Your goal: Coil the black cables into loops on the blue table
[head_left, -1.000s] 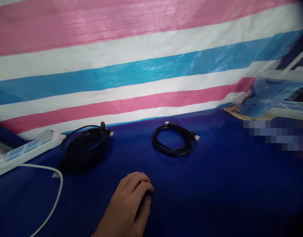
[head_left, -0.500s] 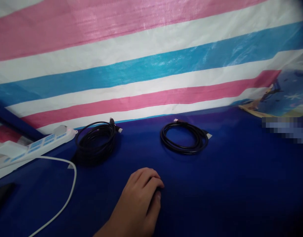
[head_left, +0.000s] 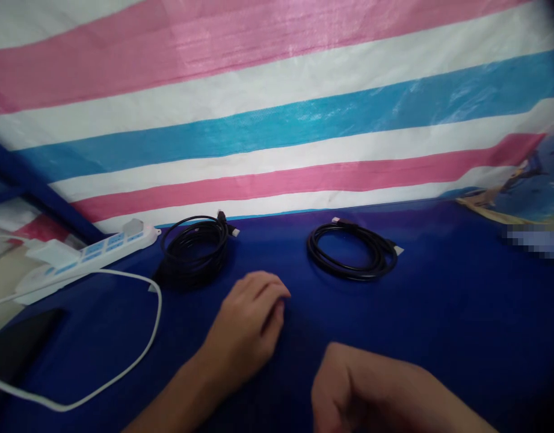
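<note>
My left hand (head_left: 249,319) is over the dark blue table, fingers curled and held together, the thumb close under the forefinger. Nothing shows in it. Up and left of it lies a thick coil of black cable (head_left: 193,255) with small plugs at its top right. Beyond it to the right, a smaller, thinner coil of black cable (head_left: 369,273) lies flat, one plug at its top and one at its right side. My right hand (head_left: 335,385) is at the lower edge, bent downward; its fingertips are cut off, so what they do is hidden. Neither hand touches a coil.
A white power strip (head_left: 100,255) with plugs in it stands at the left. A white cord (head_left: 157,319) loops across the table (head_left: 439,294) near a flat black object (head_left: 26,343). A striped plastic sheet (head_left: 277,132) hangs behind, and a patterned bag-like item is at far right.
My right hand has come into view at the bottom. My left hand has moved up and slightly left. The whole scene has shifted to the right as the head turned; both coils stay put.
</note>
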Action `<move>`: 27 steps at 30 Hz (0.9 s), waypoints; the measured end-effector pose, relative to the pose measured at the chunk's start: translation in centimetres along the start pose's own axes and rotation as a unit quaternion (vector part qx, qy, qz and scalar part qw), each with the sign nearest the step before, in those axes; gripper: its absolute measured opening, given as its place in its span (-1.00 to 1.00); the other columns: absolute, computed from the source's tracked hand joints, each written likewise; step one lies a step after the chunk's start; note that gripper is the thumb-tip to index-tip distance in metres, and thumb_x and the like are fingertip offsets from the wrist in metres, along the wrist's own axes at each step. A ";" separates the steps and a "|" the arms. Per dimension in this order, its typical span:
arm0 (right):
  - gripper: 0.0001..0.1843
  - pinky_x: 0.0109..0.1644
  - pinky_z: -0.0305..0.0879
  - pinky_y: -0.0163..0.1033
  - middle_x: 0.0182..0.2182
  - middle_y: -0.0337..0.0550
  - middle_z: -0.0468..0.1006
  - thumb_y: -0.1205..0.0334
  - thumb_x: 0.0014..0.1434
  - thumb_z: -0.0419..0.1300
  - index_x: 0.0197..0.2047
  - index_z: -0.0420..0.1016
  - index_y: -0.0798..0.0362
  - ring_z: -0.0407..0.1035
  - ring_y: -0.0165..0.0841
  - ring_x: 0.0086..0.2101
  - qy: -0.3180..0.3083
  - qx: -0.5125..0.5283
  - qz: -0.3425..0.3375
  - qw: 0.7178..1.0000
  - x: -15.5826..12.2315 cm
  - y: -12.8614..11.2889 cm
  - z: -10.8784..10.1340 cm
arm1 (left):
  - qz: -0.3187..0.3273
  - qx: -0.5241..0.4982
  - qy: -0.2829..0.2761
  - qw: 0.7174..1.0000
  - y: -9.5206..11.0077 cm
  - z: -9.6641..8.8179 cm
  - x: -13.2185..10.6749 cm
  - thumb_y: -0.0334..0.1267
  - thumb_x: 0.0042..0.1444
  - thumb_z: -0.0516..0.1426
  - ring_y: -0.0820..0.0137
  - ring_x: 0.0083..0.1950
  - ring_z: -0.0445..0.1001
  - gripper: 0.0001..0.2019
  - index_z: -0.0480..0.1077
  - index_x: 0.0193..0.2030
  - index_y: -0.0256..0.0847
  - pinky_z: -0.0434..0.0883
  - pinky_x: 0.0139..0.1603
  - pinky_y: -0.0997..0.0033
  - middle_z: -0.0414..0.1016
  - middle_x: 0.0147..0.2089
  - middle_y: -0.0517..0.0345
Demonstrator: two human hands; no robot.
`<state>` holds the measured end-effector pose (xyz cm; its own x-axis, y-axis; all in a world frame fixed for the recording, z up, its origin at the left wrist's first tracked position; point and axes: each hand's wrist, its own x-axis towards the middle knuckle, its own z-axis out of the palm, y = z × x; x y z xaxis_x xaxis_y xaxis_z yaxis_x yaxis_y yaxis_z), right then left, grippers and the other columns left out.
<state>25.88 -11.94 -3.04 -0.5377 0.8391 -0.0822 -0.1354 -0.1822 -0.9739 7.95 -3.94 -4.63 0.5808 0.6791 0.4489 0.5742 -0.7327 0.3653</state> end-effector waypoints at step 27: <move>-0.57 -0.03 0.22 -0.31 -0.09 -0.20 0.48 -0.11 0.17 0.15 0.04 0.36 -0.09 0.33 -0.40 -0.09 0.174 0.009 -0.083 0.981 -0.9 0.0 -4.6 | 0.124 0.216 0.161 0.955 4.5 0.1 1.1 -0.29 0.21 0.06 0.51 -0.61 0.37 -0.85 0.40 -0.36 -0.21 0.21 -0.58 0.48 0.41 -0.57 0.30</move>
<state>30.22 -10.31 -3.91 -0.1907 0.9816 0.0078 -0.2134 -0.0337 -0.9764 11.21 -6.47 -2.58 0.5617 0.3869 0.7313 0.6669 -0.7348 -0.1234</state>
